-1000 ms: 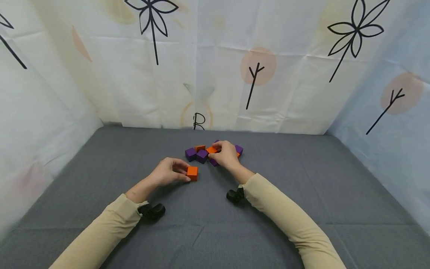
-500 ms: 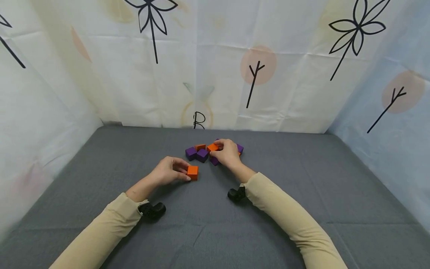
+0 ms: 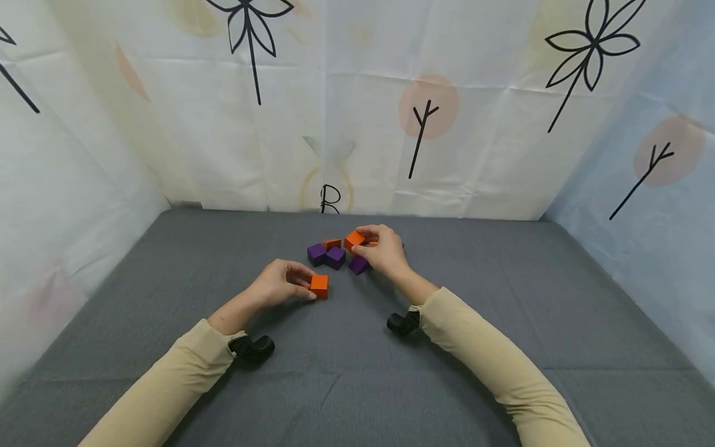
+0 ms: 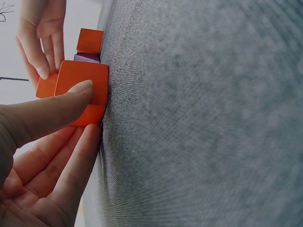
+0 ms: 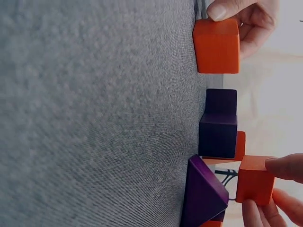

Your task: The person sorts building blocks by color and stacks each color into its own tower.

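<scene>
My left hand [image 3: 281, 283] pinches an orange cube [image 3: 320, 286] between thumb and fingers. In the left wrist view that cube sits on the grey cloth, the thumb [image 4: 78, 94] across one face. Farther back, my right hand [image 3: 386, 251] grips a second orange cube [image 5: 255, 182] by thumb and fingertips. The right wrist view shows this cube raised off the cloth, beside a purple block [image 5: 203, 196]. Two purple cubes, one of them [image 3: 336, 257] nearer the middle, lie left of the right hand with an orange block [image 3: 332, 243] behind them. The right hand partly hides blocks beyond it.
Grey cloth [image 3: 313, 385] covers the table. Printed white fabric [image 3: 368, 149] stands along its back and both sides. A black device is strapped to each wrist, the left one [image 3: 251, 349] close to the cloth.
My right hand has lifted its orange cube and shifted slightly right and up, showing more of the purple cube below. The left hand and its cube have stayed in place.
</scene>
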Tool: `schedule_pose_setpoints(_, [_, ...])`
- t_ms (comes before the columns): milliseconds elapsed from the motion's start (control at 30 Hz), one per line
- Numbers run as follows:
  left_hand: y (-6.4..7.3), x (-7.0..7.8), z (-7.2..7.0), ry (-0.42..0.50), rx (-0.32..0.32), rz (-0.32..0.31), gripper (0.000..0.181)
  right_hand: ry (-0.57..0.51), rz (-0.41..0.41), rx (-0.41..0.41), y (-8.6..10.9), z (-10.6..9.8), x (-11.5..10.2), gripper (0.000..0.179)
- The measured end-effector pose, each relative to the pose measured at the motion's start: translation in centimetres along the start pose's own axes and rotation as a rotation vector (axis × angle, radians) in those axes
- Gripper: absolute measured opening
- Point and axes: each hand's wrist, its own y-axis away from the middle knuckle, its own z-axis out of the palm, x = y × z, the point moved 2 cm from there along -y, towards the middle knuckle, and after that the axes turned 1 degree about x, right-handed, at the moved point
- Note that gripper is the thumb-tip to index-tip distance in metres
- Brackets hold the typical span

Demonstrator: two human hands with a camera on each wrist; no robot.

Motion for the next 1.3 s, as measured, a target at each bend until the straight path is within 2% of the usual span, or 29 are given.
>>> schedule_pose_setpoints(233, [0.0,0.1,-0.2,-0.008,-0.001,-0.002,0.037,-0.054,-0.013,-0.101,1.2,-0.2,-0.4,0.040])
schedule_pose_setpoints(667, [0.0,0.2,-0.1,-0.016,-0.006,-0.033,0.037,-0.030,-0.165,-0.299,3.1,0.2,-0.3,0.038])
schedule_pose_setpoints(833, [0.0,0.3,-0.1,-0.008,-0.009,-0.016,0.035,0.001,-0.205,-0.346,3.5,0.4,-0.5,0.038])
schedule_pose_setpoints(1300, [0.1,0.2,-0.3,-0.009,-0.012,-0.001,0.035,0.005,-0.203,-0.435,4.0,1.3,-0.3,0.036])
